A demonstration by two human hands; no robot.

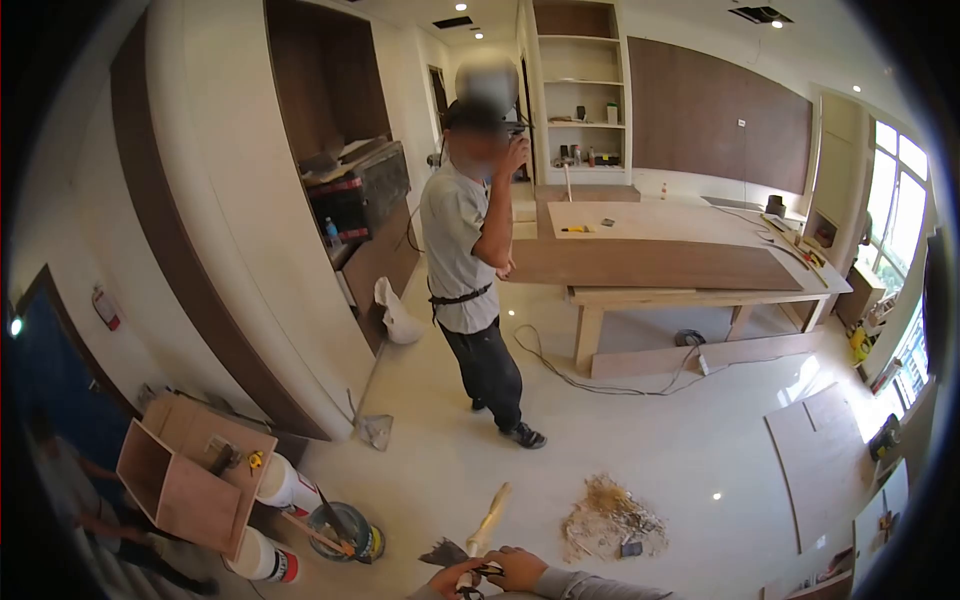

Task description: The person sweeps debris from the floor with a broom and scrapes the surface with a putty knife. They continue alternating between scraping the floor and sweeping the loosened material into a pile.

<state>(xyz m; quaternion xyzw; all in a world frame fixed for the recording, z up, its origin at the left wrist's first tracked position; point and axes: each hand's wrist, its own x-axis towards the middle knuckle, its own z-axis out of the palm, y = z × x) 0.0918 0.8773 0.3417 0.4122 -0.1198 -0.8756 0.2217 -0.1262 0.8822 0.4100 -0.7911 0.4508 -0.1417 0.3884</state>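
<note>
At the bottom edge, my left hand (448,578) is closed around a pale stick-like handle. My right hand (515,569) is right beside it, fingers curled over a small dark item (490,570) whose kind I cannot make out. Just beyond the hands, a tan tapered piece (489,520) points away over the floor. A dark, frayed fan-shaped piece (443,552) spreads to its left; how these parts join is hidden. Ahead to the right lies a pile of sawdust and scraps (612,522) with a small dark block (631,549) on it.
A person (465,220) stands ahead beside a worktable bearing a brown panel (650,265). Cables (600,388) trail over the floor. To the left are a wooden box (165,475), white buckets (262,555) and a dark tub (345,532). Another person (85,500) is at far left. Boards (815,460) lie right.
</note>
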